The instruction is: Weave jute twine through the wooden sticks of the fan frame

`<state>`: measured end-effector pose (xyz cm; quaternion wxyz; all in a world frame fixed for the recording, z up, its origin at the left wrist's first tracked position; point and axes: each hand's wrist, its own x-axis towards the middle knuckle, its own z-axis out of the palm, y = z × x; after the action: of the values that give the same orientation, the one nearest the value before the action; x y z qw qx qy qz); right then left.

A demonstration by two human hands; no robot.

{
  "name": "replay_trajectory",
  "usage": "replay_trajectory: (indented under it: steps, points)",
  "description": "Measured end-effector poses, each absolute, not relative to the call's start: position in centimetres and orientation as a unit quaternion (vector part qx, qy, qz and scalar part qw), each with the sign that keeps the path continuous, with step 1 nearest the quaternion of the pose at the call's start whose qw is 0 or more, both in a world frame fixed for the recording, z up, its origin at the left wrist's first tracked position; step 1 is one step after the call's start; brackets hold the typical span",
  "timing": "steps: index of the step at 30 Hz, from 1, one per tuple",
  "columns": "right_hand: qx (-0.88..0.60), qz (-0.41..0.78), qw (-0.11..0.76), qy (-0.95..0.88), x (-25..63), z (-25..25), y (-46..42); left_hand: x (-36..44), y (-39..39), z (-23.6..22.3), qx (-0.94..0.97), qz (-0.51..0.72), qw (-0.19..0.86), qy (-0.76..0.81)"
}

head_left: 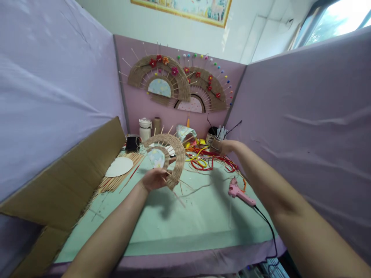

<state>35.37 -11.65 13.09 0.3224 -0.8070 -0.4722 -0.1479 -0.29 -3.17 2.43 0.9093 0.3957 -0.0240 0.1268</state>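
Note:
My left hand (154,179) is closed around the lower edge of a half-round woven twine fan (171,154) and holds it upright above the green table mat (185,216). Thin sticks poke out of the fan's rim, and a pale patterned half-disc sits at its centre. My right hand (220,146) reaches to the far right of the table, over a tangle of red and yellow cords (207,160), beside a small pot of tools (213,133). Its fingers are curled around something small that I cannot make out.
A pink glue gun (239,193) with a black cable lies at the right. A white half-disc (119,166) rests on a bundle of sticks (120,177) at the left, beside cardboard (66,181). Two finished fans (176,83) hang on the back wall. Jars stand at the back.

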Motion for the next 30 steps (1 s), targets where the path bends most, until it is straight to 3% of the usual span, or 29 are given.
replay_trajectory:
  steps: [3,5,7,10,14,17,25,30]
  points:
    - [-0.751,0.078,0.200,-0.625,30.3,10.9,-11.9,0.3,-2.9,2.7,0.362,0.169,0.916,0.029]
    - [-0.665,0.160,0.273,-0.677,26.2,9.7,-12.4,0.5,-2.6,2.7,0.343,0.179,0.920,0.062]
    - [-0.586,0.260,0.390,-0.661,22.2,8.3,-12.9,0.6,-2.4,2.8,0.327,0.188,0.923,0.080]
    - [-0.487,0.389,0.500,-0.601,17.5,5.8,-13.5,0.7,-2.3,2.8,0.316,0.201,0.923,0.089]
    - [-0.423,0.504,0.566,-0.497,15.4,2.6,-13.6,0.8,-2.2,2.7,0.320,0.205,0.919,0.099]
    - [-0.459,0.487,0.576,-0.469,16.1,0.6,-13.6,0.8,-2.1,2.6,0.325,0.197,0.920,0.098]
    - [-0.566,0.266,0.616,-0.479,17.2,-0.1,-13.8,1.1,-2.1,2.0,0.315,0.156,0.932,0.086]
    - [-0.583,0.230,0.604,-0.491,16.6,0.1,-13.8,1.3,-2.2,1.7,0.312,0.145,0.936,0.073]
